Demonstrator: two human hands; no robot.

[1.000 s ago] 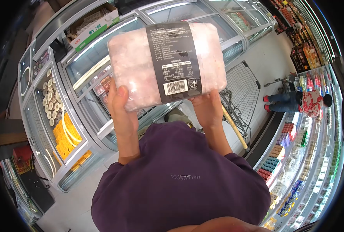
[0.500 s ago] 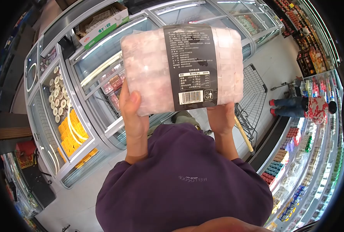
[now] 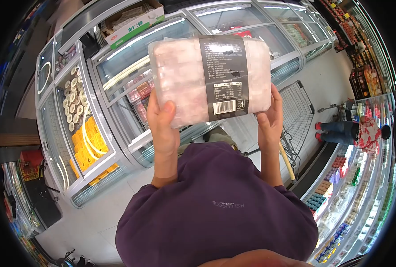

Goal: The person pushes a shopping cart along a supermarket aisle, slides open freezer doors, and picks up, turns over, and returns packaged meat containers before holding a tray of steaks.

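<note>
A large clear-wrapped package of pale pink pieces (image 3: 180,80) is held up in front of me, with a black label band (image 3: 224,73) around it showing white print and a barcode. My left hand (image 3: 162,120) grips its lower left corner, thumb on the front face. At the lower right corner, my right hand (image 3: 270,118) holds the edge, its thumb near the bottom and its fingers partly hidden behind the package.
Glass-topped freezers (image 3: 117,153) stretch behind the package, with a white and green box (image 3: 138,29) on top. A wire cart (image 3: 296,107) stands at the right. Beyond it, a person (image 3: 353,131) is near stocked shelves (image 3: 340,196).
The package has tilted slightly and looks a little smaller. My right hand has shifted from beneath its lower edge to its right side. The surroundings have slid rightward in view.
</note>
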